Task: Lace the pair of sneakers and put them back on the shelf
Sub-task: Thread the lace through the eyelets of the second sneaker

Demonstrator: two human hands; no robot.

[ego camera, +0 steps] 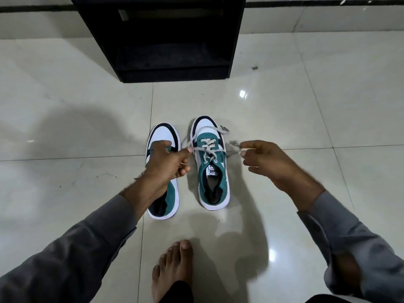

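Two hands are working just nearer than the shelf (160, 40): the left hand (168, 162) and right hand (262, 159) are each pinching an end of the soft, limp lace (209, 148), pulling outward across the right sneaker (211, 162); the left sneaker (162, 171) is sitting beside it on the floor, best gripped near lace tips.

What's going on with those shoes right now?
Both hands, left and right, pulling lace ends. Right sneaker part-laced. Shelf ahead, path unobstructed.

The picture is rather dim and soft, with small bright glare spots on the glossy floor tiles (284, 110), broad soft shadows under the arms, and wide-angle bending of lines near the edges.
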